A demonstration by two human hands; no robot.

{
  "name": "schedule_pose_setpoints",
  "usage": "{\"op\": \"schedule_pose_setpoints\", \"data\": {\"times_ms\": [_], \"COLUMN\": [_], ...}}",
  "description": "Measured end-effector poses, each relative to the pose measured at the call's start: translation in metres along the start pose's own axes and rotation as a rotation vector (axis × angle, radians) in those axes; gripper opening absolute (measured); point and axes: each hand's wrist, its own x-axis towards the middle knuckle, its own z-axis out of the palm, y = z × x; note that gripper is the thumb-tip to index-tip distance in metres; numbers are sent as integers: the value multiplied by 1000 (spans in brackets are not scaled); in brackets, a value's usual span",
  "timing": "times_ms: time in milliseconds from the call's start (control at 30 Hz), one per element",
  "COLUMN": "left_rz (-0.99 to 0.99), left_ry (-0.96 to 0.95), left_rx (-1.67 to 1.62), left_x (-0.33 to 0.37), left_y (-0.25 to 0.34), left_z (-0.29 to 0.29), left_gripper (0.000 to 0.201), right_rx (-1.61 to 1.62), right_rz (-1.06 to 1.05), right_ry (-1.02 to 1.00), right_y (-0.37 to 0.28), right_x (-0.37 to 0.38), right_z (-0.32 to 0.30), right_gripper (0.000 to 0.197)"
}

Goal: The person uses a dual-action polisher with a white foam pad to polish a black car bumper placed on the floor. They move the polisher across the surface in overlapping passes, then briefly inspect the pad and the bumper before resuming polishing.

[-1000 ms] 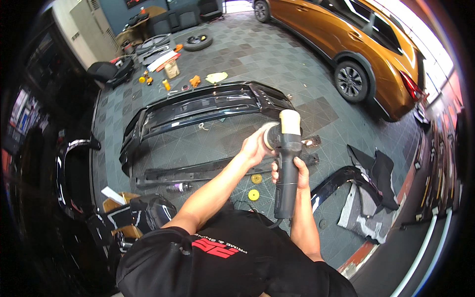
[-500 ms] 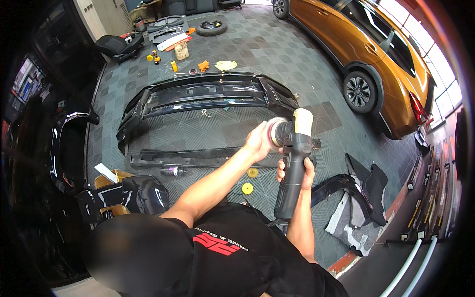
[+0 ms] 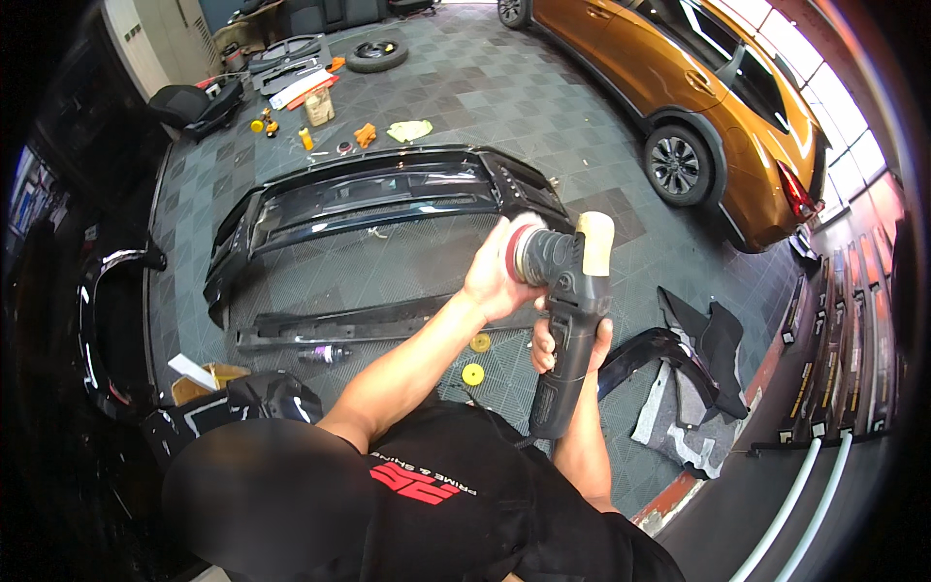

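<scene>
My right hand (image 3: 544,347) is wrapped around the grip of a black cordless-drill-shaped polisher (image 3: 570,354), which points away from me and has a cream-coloured patch on its top end. At the polisher's head sits a round pad (image 3: 514,254) with a red backing and a pale face turned left. My left hand (image 3: 489,276) is closed over that pad's face and edge, with some fingers hidden behind it. Two yellow round pads, a nearer one (image 3: 472,374) and a farther one (image 3: 480,342), lie on the floor below my hands.
A black car bumper (image 3: 364,217) lies ahead, with a long black trim strip (image 3: 320,326) and a dark bottle (image 3: 324,355) nearer. An orange car (image 3: 722,175) stands at the right. Grey carpet pieces (image 3: 669,427) lie at lower right; a loose wheel (image 3: 376,57) lies far off.
The view has shifted, so the floor items and the car sit further left. My left hand and the pad have moved slightly left in the picture; both hands keep their hold.
</scene>
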Motion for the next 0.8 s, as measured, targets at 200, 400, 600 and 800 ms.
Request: {"op": "schedule_pose_setpoints", "data": {"times_ms": [200,400,600,800], "left_rz": [10,8,-62,-15], "left_ry": [-67,-35,-28,-65], "left_rx": [-18,-16,42,253], "left_x": [11,12,2,-2], "left_y": [38,70,96,113], "left_z": [3,5,-3,-20], "left_gripper": [55,58,67,66], "right_rx": [-8,-6,-40,57], "right_rz": [-1,-54,-86,-104], "right_ry": [-55,-58,-10,-33], "right_y": [6,10,17,27], "right_x": [34,73,90,107], "right_z": [13,22,14,18], "right_gripper": [114,109,112,113]}}
